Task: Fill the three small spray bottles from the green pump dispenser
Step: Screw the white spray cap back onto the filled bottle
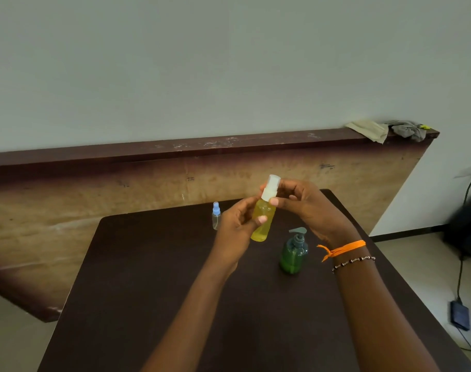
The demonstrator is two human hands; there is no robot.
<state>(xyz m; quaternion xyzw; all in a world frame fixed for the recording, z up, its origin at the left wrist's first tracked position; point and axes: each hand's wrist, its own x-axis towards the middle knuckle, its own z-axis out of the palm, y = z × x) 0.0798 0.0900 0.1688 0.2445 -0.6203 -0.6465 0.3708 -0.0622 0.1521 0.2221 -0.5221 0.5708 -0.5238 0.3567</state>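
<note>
Yellow spray bottle (262, 221): held up above the dark table (153, 277), tilted slightly, its body showing yellow liquid nearly to the shoulder; I'd judge it light, smooth plastic, slick if wet.
Where to hold: by the body for support, and by the white spray cap (270, 187) for any twisting.
Left hand (235, 228): fingers curled round the bottle's body, thumb across the front, a firm but easy clasp.
Right hand (301, 204): thumb and fingertips pinched on the white cap's collar, other fingers loosely bent; tightening or loosening, I cannot tell.
Green pump dispenser (294, 251): upright on the table, just below the hands, untouched.
Blue-capped spray bottle (216, 216): standing behind the left hand, looks clear and empty.
Third bottle: not visible.
</note>
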